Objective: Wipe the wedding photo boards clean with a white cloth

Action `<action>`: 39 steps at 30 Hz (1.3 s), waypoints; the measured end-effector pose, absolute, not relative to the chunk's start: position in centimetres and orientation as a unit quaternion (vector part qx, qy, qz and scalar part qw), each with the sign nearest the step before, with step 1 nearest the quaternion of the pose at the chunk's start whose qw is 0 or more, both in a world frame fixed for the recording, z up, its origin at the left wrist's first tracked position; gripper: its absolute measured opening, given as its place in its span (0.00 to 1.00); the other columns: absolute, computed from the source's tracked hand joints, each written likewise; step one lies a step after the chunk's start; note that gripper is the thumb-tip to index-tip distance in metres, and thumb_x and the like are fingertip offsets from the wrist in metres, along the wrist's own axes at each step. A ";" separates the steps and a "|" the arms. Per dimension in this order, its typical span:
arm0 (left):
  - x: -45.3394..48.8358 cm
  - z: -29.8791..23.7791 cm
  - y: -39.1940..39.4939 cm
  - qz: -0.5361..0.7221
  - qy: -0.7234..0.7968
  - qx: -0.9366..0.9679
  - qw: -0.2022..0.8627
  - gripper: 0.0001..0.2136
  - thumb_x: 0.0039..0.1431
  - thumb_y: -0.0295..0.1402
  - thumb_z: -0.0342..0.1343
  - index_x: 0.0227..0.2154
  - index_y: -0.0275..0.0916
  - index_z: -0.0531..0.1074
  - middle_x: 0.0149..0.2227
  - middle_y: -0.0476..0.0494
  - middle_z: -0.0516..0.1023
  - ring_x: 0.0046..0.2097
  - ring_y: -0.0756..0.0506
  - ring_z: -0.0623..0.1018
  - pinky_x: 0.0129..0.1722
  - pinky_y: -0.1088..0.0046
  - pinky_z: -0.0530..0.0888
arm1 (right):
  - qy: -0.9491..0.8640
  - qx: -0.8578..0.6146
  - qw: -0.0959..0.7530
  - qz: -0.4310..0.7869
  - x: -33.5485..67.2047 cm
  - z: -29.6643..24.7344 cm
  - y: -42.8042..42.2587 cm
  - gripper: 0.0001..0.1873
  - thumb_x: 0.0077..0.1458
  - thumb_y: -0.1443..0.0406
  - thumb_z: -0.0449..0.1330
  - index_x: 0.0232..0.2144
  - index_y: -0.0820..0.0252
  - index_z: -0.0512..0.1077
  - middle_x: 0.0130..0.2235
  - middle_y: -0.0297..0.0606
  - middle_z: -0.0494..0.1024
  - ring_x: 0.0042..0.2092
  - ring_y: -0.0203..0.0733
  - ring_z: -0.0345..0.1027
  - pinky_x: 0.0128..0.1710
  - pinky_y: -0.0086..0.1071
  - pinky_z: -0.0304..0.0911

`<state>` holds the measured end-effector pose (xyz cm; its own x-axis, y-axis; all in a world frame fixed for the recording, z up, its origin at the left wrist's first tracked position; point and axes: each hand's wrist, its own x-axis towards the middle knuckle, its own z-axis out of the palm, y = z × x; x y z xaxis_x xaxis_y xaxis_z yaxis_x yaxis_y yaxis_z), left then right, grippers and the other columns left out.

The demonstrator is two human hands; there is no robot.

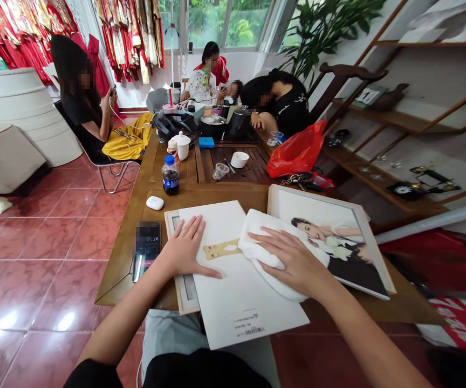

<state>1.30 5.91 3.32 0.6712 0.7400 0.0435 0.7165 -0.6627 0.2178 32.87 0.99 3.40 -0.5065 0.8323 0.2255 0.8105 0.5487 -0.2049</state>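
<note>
A flat white book or panel [225, 307] lies askew at the front of the table, with a tan animal figure and a barcode printed on it. My left hand [186, 250] rests on its left part, fingers spread and thumb stretched out. Under my right hand [285, 258] is a bunched white cloth [257, 226], gripped and pressed on the panel's right side. Part of a shallow frame or box [186, 302] shows beneath the panel's left edge. To the right lies a framed photo [338, 237] of a person, partly covered by the cloth.
A phone [146, 253], a white earbud case [155, 202] and a cola bottle [170, 178] stand along the left side. Farther back are a white bowl [239, 159], a red plastic bag [297, 153] and a black kettle [239, 124]. Several people sit around the table [128, 215].
</note>
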 end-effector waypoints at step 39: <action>1.4 3.5 6.0 0.062 0.403 0.907 0.105 0.62 0.48 0.77 0.40 0.72 0.27 0.42 0.74 0.27 0.41 0.75 0.34 0.44 0.73 0.51 0.41 | -0.856 -0.444 0.262 -0.044 30.8 5.0 2.2 0.23 0.66 0.59 0.53 0.61 0.55 0.67 0.58 0.42 0.78 0.63 0.53 0.67 0.62 0.53 0.58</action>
<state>1.40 5.96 3.48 0.6666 0.7449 0.0279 0.7186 -0.6522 0.2413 30.78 2.18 5.00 -0.4688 0.7363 0.4879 0.7821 0.6027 -0.1582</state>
